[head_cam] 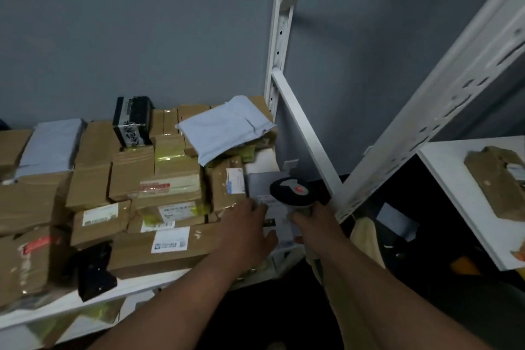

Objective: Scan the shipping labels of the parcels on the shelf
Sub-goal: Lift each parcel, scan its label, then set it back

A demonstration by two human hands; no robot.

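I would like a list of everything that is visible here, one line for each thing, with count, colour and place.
cardboard parcels: many, brown, stacked across the shelf, several with white labels
grey mailer bags: two, pale grey, one on top of the stack at the back right, one at the back left
black patterned box: one, black and white, upright at the back
black packet: one, at the shelf's front edge
white parcel: one, white, right end of the shelf, label facing up
scanner: one, black head, above the white parcel
shelf: white metal, with white uprights
side shelf: white, at right, holding one brown parcel
left hand: rests on the white parcel
right hand: grips the scanner handle
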